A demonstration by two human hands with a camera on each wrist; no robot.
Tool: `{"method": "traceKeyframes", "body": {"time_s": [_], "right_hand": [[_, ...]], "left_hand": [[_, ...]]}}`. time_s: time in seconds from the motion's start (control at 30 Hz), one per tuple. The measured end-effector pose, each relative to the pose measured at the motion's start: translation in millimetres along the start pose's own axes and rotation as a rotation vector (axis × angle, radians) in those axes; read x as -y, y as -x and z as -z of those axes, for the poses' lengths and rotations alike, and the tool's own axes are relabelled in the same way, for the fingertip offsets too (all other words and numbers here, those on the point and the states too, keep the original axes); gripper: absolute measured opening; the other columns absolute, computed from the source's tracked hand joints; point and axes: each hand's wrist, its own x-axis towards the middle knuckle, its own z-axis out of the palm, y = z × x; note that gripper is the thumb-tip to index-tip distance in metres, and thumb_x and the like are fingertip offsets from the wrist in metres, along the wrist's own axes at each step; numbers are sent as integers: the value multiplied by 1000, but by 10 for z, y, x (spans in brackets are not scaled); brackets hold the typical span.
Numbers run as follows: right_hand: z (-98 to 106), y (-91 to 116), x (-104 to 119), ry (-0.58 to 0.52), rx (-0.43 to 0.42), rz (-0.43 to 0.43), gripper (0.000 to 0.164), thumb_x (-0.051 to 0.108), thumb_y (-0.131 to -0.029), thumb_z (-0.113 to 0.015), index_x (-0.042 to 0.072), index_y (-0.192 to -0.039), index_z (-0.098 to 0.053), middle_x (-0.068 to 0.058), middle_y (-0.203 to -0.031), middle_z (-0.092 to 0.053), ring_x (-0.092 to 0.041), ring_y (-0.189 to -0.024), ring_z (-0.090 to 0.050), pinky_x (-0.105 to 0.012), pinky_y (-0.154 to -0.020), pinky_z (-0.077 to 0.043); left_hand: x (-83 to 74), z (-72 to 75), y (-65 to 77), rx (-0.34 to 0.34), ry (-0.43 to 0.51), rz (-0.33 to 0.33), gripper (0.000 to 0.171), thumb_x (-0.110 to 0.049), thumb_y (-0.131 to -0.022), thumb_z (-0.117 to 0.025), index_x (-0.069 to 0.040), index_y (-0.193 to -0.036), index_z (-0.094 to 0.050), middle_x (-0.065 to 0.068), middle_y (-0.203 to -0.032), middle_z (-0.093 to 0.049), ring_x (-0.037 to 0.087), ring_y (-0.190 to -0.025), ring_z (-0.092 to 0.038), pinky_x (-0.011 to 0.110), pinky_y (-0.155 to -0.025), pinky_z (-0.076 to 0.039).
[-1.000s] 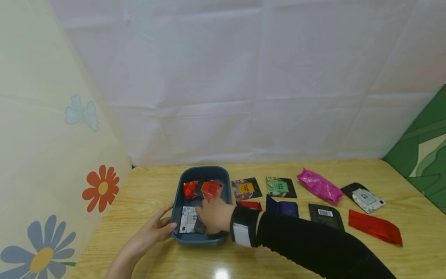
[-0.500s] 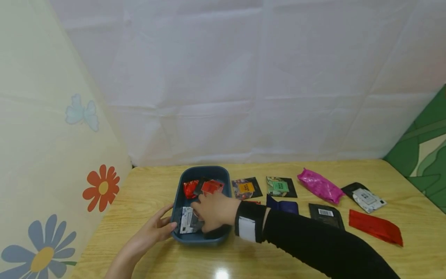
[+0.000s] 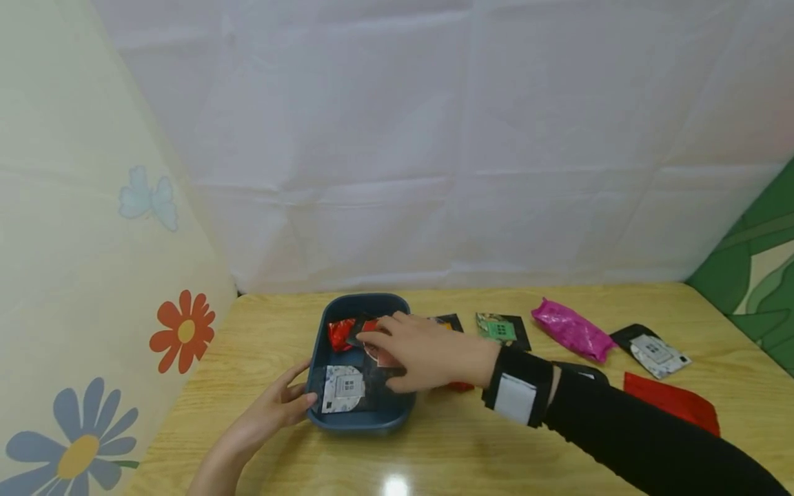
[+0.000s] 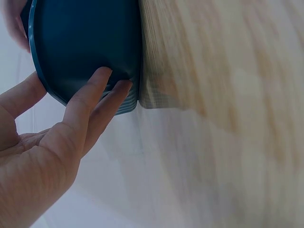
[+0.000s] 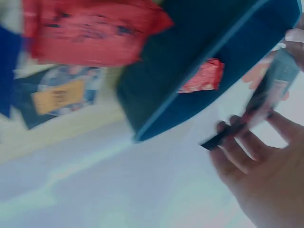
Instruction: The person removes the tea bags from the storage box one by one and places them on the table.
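My left hand [image 3: 273, 406] grips the left side of a blue plastic box [image 3: 362, 423], thumb at the rim and fingers along the outer wall; the left wrist view shows two fingers [image 4: 95, 92] against that wall. Over the box's right side is my right hand [image 3: 422, 344], palm down. Between its thumb and fingers it holds a black sachet with a red label [image 5: 273, 92], partly hidden by the hand in the head view. A black-and-white sachet [image 3: 344, 390] and a crinkled red packet [image 3: 340, 334] lie in the box.
Right of the box lie a green-labelled sachet [image 3: 501, 331], a pink pouch [image 3: 571, 329], another black-and-white sachet [image 3: 657, 353] and a flat red packet [image 3: 673, 401]. An orange-labelled sachet [image 5: 59, 95] and a blue packet [image 5: 8, 71] show in the right wrist view.
My right hand has left the black-and-white sachet, moved up and to the right, and taken hold of the black sachet with the red label. The left hand stays on the box.
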Motion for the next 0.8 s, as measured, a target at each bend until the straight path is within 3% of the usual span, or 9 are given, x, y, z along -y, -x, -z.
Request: {"method": "traceKeyframes", "body": {"time_s": [0.23,0.57,0.8], "right_hand": [[-13,341,-152,-38,-50,7,78,45,-89,-69,25,-156,-33,-7,-147,-43,-28,-135,-40,-48,-111,-36],[-111,751,-177,-26,-45,-9,81,47,-87,-73,26,-155,-34,-2,-146,-45,-24,-132,-43,-51,-107,-39],[-284,990,-138,-96,-7,-38,78,45,-87,-73,28,-154,-36,-1,-147,-45,-24,-133,-43,-53,-108,-39]], "left_hand": [[-3,-8,-6,-10,-10,8,70,-14,-100,-60,-2,-156,-21,41,-144,-35,44,-127,-50,53,-98,-48],[-7,19,1,10,-12,-11,72,-17,-100,-60,-1,-156,-19,41,-144,-36,41,-125,-53,53,-98,-48],[0,13,-1,20,-4,-21,72,-15,-100,-60,1,-156,-18,42,-144,-35,42,-126,-51,53,-98,-48]]}}
